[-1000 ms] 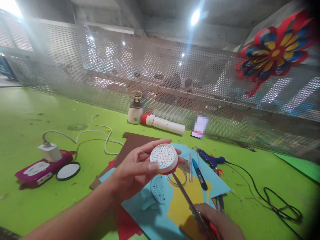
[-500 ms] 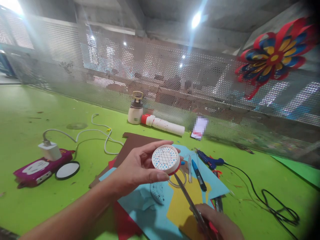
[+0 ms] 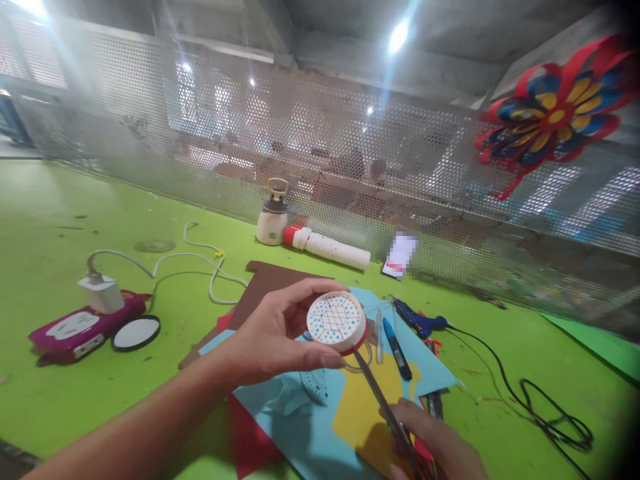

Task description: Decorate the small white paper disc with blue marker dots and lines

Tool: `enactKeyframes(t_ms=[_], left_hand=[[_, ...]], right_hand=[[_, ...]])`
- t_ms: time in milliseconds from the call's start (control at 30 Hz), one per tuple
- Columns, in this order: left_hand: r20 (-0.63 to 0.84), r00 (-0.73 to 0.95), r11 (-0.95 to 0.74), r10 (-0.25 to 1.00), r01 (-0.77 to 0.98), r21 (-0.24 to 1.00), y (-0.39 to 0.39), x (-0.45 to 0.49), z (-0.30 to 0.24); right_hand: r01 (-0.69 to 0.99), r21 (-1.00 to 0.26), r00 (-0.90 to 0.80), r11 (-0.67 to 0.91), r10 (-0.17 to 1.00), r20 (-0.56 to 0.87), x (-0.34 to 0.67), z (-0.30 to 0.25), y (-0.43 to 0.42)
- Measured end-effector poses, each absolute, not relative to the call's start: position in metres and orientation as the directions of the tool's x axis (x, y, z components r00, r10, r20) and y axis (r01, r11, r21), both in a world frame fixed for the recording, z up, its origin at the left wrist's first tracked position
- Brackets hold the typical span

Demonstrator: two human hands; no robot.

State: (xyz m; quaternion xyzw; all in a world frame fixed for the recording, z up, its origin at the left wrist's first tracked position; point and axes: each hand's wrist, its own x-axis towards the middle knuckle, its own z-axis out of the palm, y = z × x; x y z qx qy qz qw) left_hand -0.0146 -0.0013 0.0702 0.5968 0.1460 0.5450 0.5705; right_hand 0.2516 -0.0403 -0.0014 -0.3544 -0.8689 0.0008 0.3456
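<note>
My left hand (image 3: 273,337) holds up a round white disc (image 3: 337,321) with a blue dotted pattern and a red rim, pinched between thumb and fingers. My right hand (image 3: 440,447), at the bottom edge, grips a pair of scissors (image 3: 380,403) whose blades point up to the disc's lower rim. Below them lie a light blue sheet (image 3: 295,413), a yellow paper piece (image 3: 357,413) and a red sheet (image 3: 250,437) on the green table (image 3: 45,227).
A brown sheet (image 3: 260,287), blue pen (image 3: 397,340), clear protractor (image 3: 315,387) and blue glue gun (image 3: 417,319) with black cable (image 3: 545,413) lie nearby. At left are a magenta power strip (image 3: 80,327), white charger and black-rimmed disc (image 3: 136,332). A white tube (image 3: 327,247) and bottle (image 3: 271,217) stand by the mesh fence.
My left hand has turned the disc slightly and shifted it a little right and down. The scissors stay at its lower rim; the view has drifted slightly.
</note>
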Motion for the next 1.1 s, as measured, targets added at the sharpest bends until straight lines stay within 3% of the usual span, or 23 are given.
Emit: enactKeyframes(t_ms=[233, 500, 700, 867, 1000, 1100], left_hand=[[0.494, 0.376, -0.324, 0.784, -0.431, 0.842, -0.002, -0.015, 0.072], [0.511, 0.402, -0.321, 0.76, -0.451, 0.833, 0.0, -0.015, 0.069], [0.504, 0.406, -0.315, 0.762, -0.447, 0.837, -0.001, -0.014, 0.071], [0.502, 0.416, -0.311, 0.758, -0.446, 0.839, -0.002, -0.014, 0.072], [0.498, 0.412, -0.304, 0.763, -0.45, 0.839, -0.002, -0.014, 0.073], [0.455, 0.422, -0.255, 0.784, -0.45, 0.856, -0.004, -0.014, 0.072]], right_hand=[[0.617, -0.279, -0.499, 0.736, 0.64, 0.584, 0.257, -0.019, -0.032], [0.498, -0.175, -0.509, 0.849, 0.45, 0.734, 0.26, -0.018, -0.032], [0.557, -0.172, -0.485, 0.813, 0.486, 0.727, 0.258, -0.022, -0.033], [0.481, -0.202, -0.508, 0.853, 0.459, 0.729, 0.259, -0.021, -0.033], [0.503, -0.256, -0.51, 0.825, 0.523, 0.683, 0.255, -0.013, -0.038], [0.623, -0.32, -0.464, 0.714, 0.666, 0.583, 0.25, 0.0, -0.051]])
